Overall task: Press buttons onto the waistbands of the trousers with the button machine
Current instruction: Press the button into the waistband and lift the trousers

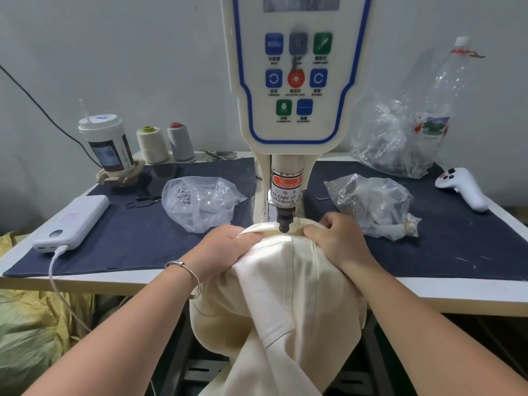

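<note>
A white worktable (471, 292) covered with a dark denim cloth (137, 247) is set against a pale wall, and the button machine (295, 81) is mounted at its centre. The waistband (265, 228) of cream trousers (285, 295) is held under the machine's punch (285, 224), the rest of the garment hanging off the table's front edge. The fabric is gripped by the left hand (225, 247) just left of the punch and pinched by the right hand (337, 238) just right of it; both sets of fingers are curled into the cloth.

A pinched fingertip is judged the main risk, since both hands are kept close beside the punch. A slack or folded waistband could also leave the button misplaced.

A clear bag of metal buttons (200, 201) lies to the left, another bag (374, 204) to the right, neither in the way. A power bank (71, 221), a lidded cup (107, 144), two thread cones (165, 144) and a white controller (463, 190) are kept well apart from the work.
</note>
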Demonstrator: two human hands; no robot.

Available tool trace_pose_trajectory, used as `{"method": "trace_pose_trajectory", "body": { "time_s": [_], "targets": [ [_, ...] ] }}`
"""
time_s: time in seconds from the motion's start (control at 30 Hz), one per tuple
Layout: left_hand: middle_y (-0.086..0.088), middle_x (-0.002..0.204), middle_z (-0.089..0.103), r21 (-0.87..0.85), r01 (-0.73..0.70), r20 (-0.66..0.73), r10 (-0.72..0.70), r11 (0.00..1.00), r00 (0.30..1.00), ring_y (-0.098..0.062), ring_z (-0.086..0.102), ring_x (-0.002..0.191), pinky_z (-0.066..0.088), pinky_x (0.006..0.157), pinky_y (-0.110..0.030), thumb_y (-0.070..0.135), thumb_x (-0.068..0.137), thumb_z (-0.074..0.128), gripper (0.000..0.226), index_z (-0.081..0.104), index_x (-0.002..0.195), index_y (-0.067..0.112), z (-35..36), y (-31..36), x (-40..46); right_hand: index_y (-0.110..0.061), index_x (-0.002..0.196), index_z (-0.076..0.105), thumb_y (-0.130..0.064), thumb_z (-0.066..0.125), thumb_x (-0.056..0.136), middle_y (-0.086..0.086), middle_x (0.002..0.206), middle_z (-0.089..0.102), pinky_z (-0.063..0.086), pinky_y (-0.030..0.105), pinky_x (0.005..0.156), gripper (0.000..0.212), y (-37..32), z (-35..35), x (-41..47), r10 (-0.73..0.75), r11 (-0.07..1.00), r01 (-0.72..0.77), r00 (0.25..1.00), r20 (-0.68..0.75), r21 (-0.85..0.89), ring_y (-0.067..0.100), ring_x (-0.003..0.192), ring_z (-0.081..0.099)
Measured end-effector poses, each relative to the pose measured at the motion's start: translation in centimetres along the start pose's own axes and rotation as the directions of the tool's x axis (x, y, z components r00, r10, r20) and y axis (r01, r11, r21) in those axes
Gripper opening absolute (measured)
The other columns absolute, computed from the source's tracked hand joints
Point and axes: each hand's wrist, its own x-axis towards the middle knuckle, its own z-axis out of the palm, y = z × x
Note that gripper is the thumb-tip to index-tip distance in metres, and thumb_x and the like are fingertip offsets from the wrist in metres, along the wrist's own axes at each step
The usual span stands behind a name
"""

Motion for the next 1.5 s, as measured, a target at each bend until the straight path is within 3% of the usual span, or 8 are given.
{"method": "trace_pose_trajectory", "body": {
  "time_s": [0.27,0.73,0.93,1.2,1.5],
  "targets": [
    [0.002,0.059,0.038,0.063,-0.012,-0.011,0.013,0.998,1.000,-0.010,0.034,0.055,0.029,0.056,-0.028,0.038,0.091,0.060,0.043,0.040,0.060,0.016,0.3,-0.8,0.2,-0.016,0.067,0.045,-0.037,0.070,0.073,-0.003,0.068,0.049,0.030,0.030,0.053,0.033,0.2,0.5,0.0,0.041,0.996,-0.043,0.998,-0.038,-0.074,0.013,0.061,0.045],
    [0.011,0.050,0.038,0.096,-0.044,-0.014,0.045,0.994,0.999,-0.004,0.033,0.046,0.029,0.043,-0.015,0.048,0.081,0.053,0.043,0.038,0.050,0.022,0.8,-1.6,0.6,-0.017,0.064,0.042,-0.038,0.071,0.070,-0.003,0.065,0.048,0.029,0.029,0.051,0.036,0.6,1.0,-0.3,0.028,0.997,-0.036,0.994,-0.109,-0.074,0.014,0.058,0.044],
    [0.009,0.053,0.037,0.107,-0.065,-0.022,0.067,0.992,0.997,-0.005,0.031,0.049,0.026,0.042,-0.016,0.041,0.090,0.056,0.046,0.037,0.053,0.021,0.9,-1.9,0.8,-0.017,0.063,0.041,-0.035,0.070,0.068,-0.004,0.063,0.046,0.029,0.029,0.052,0.035,0.9,1.1,-0.1,0.039,0.996,-0.048,0.992,-0.119,-0.072,0.013,0.057,0.044],
    [0.007,0.056,0.039,0.095,-0.051,-0.017,0.053,0.994,0.998,-0.007,0.032,0.050,0.028,0.053,-0.027,0.039,0.091,0.056,0.045,0.037,0.054,0.021,1.0,-1.6,0.6,-0.018,0.063,0.040,-0.036,0.071,0.070,-0.004,0.064,0.047,0.028,0.029,0.052,0.036,0.7,1.0,-0.1,0.034,0.995,-0.045,0.992,-0.122,-0.087,0.013,0.058,0.044],
    [0.010,0.053,0.041,0.097,-0.044,-0.005,0.045,0.994,0.999,-0.006,0.035,0.050,0.031,0.052,-0.026,0.042,0.090,0.055,0.045,0.040,0.052,0.022,0.9,-1.8,0.5,-0.018,0.063,0.041,-0.037,0.071,0.069,-0.005,0.062,0.047,0.029,0.029,0.051,0.036,1.0,1.1,-0.1,0.037,0.995,-0.047,0.993,-0.112,-0.083,0.013,0.057,0.044]
  ]
}}
